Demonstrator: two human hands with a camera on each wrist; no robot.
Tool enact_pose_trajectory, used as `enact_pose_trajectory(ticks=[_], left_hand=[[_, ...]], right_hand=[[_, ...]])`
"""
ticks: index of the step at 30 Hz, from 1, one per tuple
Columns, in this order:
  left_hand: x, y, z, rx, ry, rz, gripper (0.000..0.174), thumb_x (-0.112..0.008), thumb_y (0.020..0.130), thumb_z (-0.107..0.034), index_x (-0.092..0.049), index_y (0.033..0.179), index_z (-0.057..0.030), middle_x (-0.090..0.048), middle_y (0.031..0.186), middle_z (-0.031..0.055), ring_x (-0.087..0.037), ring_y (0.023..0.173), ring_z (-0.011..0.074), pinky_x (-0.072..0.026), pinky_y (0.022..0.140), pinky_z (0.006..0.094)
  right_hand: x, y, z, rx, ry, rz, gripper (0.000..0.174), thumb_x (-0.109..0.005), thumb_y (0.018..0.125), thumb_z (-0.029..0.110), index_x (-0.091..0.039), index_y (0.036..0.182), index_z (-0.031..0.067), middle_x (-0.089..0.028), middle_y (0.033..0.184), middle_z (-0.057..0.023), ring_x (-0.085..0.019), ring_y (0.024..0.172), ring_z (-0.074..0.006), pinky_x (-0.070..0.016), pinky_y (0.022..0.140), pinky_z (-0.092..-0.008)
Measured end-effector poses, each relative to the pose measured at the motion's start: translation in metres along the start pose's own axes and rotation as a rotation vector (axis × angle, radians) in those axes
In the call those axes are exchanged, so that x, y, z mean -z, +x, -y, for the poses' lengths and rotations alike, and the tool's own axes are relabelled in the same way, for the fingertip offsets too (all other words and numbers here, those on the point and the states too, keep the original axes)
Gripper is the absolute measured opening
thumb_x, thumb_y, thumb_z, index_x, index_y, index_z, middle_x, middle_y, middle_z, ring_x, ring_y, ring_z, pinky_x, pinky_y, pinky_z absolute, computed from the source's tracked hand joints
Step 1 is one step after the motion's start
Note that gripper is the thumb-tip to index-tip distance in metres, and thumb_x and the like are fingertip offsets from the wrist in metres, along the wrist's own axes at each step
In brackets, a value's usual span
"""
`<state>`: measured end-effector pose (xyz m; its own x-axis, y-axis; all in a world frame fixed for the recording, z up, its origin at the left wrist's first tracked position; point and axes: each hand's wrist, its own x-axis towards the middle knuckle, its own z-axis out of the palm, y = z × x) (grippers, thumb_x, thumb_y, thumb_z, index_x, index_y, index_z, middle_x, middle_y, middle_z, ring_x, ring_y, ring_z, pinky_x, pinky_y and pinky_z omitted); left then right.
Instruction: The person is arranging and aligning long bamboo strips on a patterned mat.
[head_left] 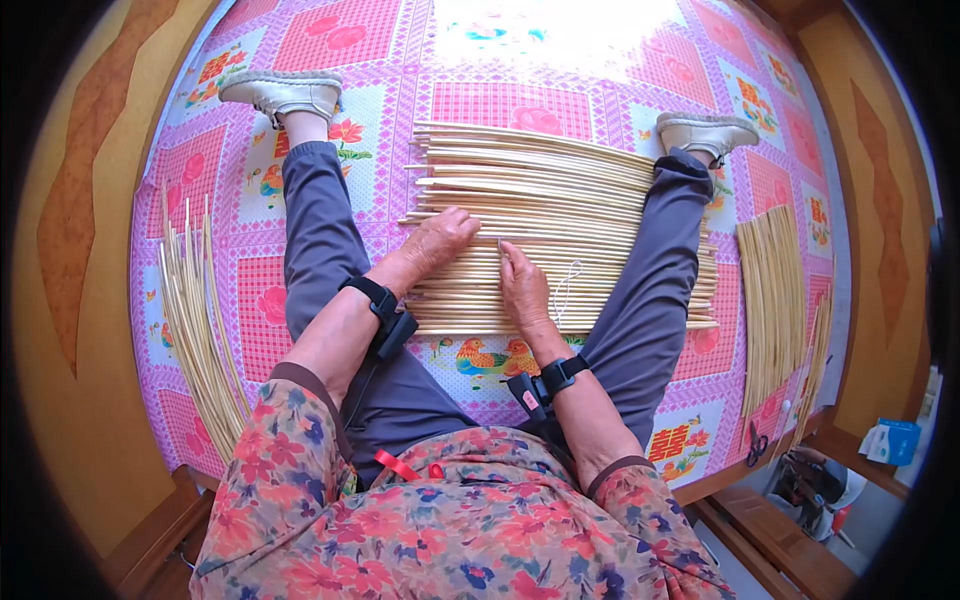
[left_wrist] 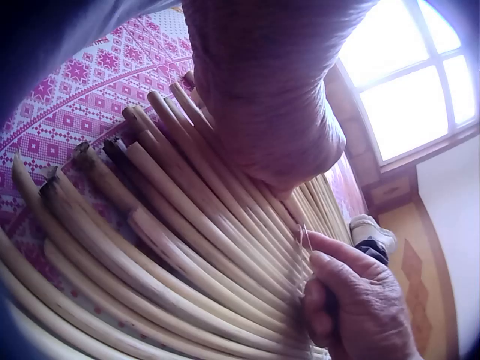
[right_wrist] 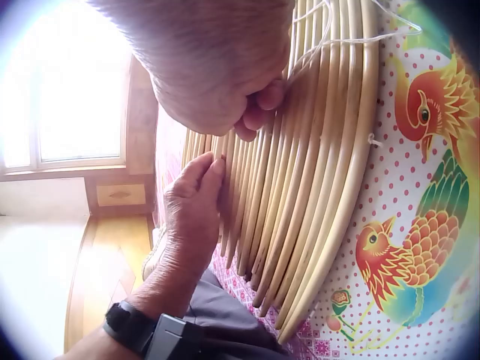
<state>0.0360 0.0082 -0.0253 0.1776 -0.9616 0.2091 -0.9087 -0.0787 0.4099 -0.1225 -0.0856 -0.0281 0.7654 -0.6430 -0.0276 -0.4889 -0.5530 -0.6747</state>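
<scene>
Straw-coloured stalks point(head_left: 560, 185) lie side by side in a mat between the person's outstretched legs. My left hand point(head_left: 440, 240) rests over the mat's left part, with thumb and forefinger pinching one stalk point(right_wrist: 223, 160). To its right, my right hand point(head_left: 525, 290) pinches a thin needle point(head_left: 500, 243) that sticks out past the fingertips, close to the stalks. White thread point(head_left: 568, 285) lies in a loop on the mat beside the right hand and runs across the stalks in the right wrist view. The right palm is hidden there by the wrist.
Loose stalks point(head_left: 195, 310) lie at the left edge of the patterned cloth point(head_left: 265, 310). Another bundle of stalks point(head_left: 772, 300) lies at the right, with scissors point(head_left: 756, 444) near its lower end. A blue box point(head_left: 890, 441) stands beyond the wooden edge.
</scene>
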Motion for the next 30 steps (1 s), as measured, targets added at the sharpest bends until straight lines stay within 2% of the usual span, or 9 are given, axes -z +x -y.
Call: enact_pose_trajectory(ticks=[15, 17, 19, 24, 26, 30], left_hand=[[0.0, 0.001, 0.0, 0.004, -0.013, 0.023, 0.016, -0.053, 0.076, -0.013, -0.049, 0.089, -0.0035, -0.051, 0.08, 0.012, -0.052, 0.079, 0.0281, -0.0449, 0.068, 0.0365], [0.001, 0.001, -0.002, 0.009, -0.004, -0.001, 0.009, -0.049, 0.077, -0.011, -0.049, 0.082, -0.0033, -0.051, 0.078, 0.0116, -0.053, 0.078, 0.0271, -0.0456, 0.069, 0.036], [0.002, 0.001, -0.003, 0.014, -0.007, -0.003, 0.009, -0.049, 0.076, -0.011, -0.049, 0.082, -0.0034, -0.051, 0.078, 0.0115, -0.053, 0.078, 0.027, -0.0457, 0.069, 0.036], [0.001, 0.001, -0.003, 0.019, -0.017, -0.014, 0.009, -0.049, 0.076, -0.011, -0.049, 0.081, -0.0035, -0.051, 0.077, 0.0113, -0.053, 0.078, 0.0267, -0.046, 0.068, 0.036], [0.001, 0.0, -0.002, 0.041, -0.005, 0.049, 0.016, -0.053, 0.077, -0.013, -0.049, 0.09, -0.0032, -0.051, 0.081, 0.0117, -0.051, 0.08, 0.0277, -0.0445, 0.07, 0.0359], [0.001, 0.001, -0.001, 0.036, -0.009, 0.048, 0.016, -0.052, 0.077, -0.012, -0.049, 0.09, -0.003, -0.051, 0.081, 0.0119, -0.051, 0.08, 0.0279, -0.0444, 0.07, 0.0362]], right_hand=[[0.003, -0.001, 0.002, -0.028, -0.013, 0.015, 0.022, -0.046, 0.085, 0.023, -0.056, 0.104, 0.0183, -0.06, 0.071, -0.0163, -0.059, 0.065, -0.0335, -0.0471, 0.057, -0.044], [0.008, 0.0, 0.007, -0.026, -0.01, 0.016, 0.022, -0.046, 0.085, 0.023, -0.056, 0.104, 0.0183, -0.06, 0.071, -0.0163, -0.059, 0.065, -0.0334, -0.0471, 0.058, -0.0439], [0.012, 0.0, 0.011, -0.127, 0.054, 0.098, 0.022, -0.047, 0.084, 0.018, -0.057, 0.103, 0.0131, -0.06, 0.075, -0.0167, -0.059, 0.066, -0.033, -0.047, 0.061, -0.0415], [0.009, 0.0, 0.008, -0.051, 0.021, 0.035, 0.022, -0.047, 0.084, 0.018, -0.058, 0.103, 0.0122, -0.06, 0.071, -0.0165, -0.059, 0.064, -0.032, -0.0468, 0.059, -0.041], [0.008, 0.0, 0.008, -0.054, 0.017, 0.043, 0.022, -0.047, 0.084, 0.018, -0.058, 0.103, 0.012, -0.06, 0.071, -0.0165, -0.059, 0.063, -0.0317, -0.0469, 0.059, -0.0408], [0.006, 0.0, 0.004, -0.028, 0.007, 0.038, 0.022, -0.047, 0.085, 0.018, -0.058, 0.103, 0.0122, -0.06, 0.069, -0.0154, -0.059, 0.062, -0.031, -0.0468, 0.058, -0.0402]])
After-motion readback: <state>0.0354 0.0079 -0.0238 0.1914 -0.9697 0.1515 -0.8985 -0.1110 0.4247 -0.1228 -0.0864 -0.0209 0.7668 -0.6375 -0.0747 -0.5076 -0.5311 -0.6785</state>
